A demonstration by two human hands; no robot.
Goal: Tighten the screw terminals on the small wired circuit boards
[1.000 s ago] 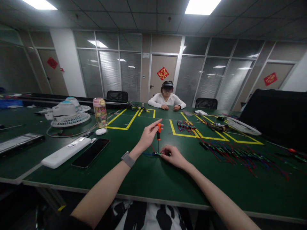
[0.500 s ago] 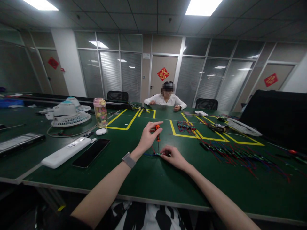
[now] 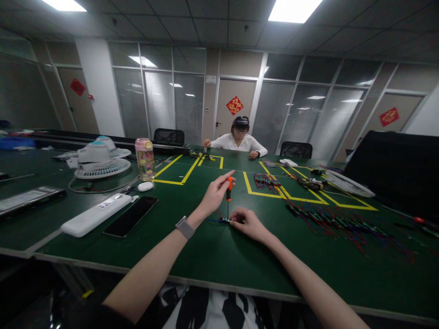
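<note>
My left hand (image 3: 216,194) grips an orange and black screwdriver (image 3: 229,188) by the top of its handle, index finger stretched over it. The screwdriver stands nearly upright, its shaft reaching down to a small green circuit board (image 3: 224,220) with red and blue wires. Pinched at the board's right end are the fingers of my right hand (image 3: 249,224), holding it on the green table (image 3: 206,265). The exact contact of the tip with the board is too small to make out.
Several wired circuit boards (image 3: 339,219) lie to the right, with another bundle (image 3: 266,181) inside yellow tape. On the left are a black phone (image 3: 132,217), a white power strip (image 3: 96,214), a bottle (image 3: 145,160) and fans (image 3: 101,162). A person (image 3: 240,140) sits opposite.
My left hand has shifted slightly on the screwdriver's handle, which now stands a little further right and more tilted at the top. My right hand stays on the circuit board.
</note>
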